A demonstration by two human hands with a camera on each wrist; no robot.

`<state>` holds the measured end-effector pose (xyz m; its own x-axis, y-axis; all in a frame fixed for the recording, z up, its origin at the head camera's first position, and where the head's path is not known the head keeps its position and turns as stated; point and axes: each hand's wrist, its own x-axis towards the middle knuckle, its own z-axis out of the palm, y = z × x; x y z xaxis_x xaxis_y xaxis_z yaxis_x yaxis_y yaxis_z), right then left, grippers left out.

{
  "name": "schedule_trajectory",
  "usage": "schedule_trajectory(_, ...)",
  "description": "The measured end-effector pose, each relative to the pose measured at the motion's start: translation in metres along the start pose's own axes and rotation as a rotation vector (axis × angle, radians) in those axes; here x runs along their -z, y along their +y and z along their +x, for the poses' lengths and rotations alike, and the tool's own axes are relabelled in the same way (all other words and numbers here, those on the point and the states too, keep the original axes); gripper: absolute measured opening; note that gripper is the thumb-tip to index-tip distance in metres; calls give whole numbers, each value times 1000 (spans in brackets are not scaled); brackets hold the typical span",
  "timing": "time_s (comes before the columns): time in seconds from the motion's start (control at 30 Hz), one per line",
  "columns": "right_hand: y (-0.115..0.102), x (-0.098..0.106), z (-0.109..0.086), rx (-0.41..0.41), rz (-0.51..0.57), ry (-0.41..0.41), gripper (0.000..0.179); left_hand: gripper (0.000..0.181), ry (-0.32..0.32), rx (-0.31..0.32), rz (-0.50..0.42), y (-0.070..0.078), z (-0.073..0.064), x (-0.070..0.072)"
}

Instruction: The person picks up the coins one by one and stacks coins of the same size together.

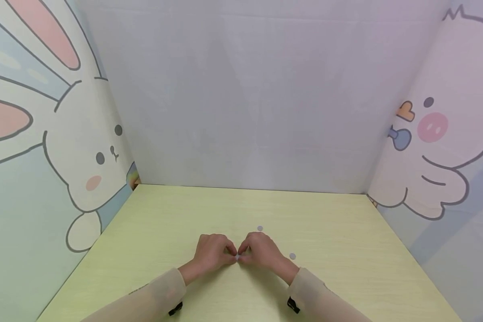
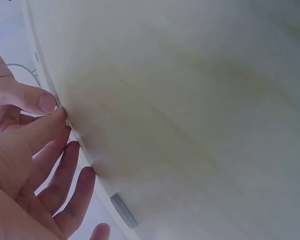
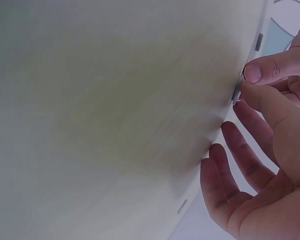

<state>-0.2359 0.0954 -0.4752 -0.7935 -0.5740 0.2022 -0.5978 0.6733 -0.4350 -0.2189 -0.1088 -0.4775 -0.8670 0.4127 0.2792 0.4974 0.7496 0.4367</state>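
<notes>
My left hand [image 1: 213, 252] and right hand [image 1: 263, 252] meet low over the middle of the table, thumbs and forefingers tip to tip. Between them, a small grey coin-like disc [image 1: 238, 257] is pinched from both sides, largely covered by fingertips. Seen from the right wrist, this disc [image 3: 236, 90] stands edge-on at the tabletop beside the thumb and forefinger tips. The other fingers of each hand bend down to the table surface. Two similar loose discs lie flat: one [image 1: 260, 228] beyond the right hand, another [image 1: 292, 256] to the right of the right wrist.
The pale yellow wooden table [image 1: 177, 210] ends at a grey-white curtain [image 1: 249, 103] at the back. Cartoon-printed cloth walls stand left, with a rabbit [image 1: 84, 152], and right, with a pig-nosed figure [image 1: 446, 103]. Dark straps [image 1: 293, 305] show under the sleeves.
</notes>
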Motion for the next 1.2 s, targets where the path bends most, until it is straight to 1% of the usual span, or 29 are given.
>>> schedule_trajectory(0.13, 1, 0, 0, -17, 9, -10, 9, 11, 5, -6, 5, 0, 0, 0)
schedule_trajectory(0.3, 4, 2, -1, -39, 50, -26, 9, 9, 2, -1, 13, 2, 1, 1)
schedule_trajectory(0.43, 7, 4, -5, -36, 68, -27, 8, 8, -3, 5, 7, 2, 1, 1)
schedule_trajectory(0.7, 9, 7, -8, -18, 56, -11, 7, 8, -11, 16, 7, 0, 1, -2)
schedule_trajectory(1.2, 3, 4, -5, -34, 33, -6, 5, 8, -18, 7, 22, -1, 2, 0)
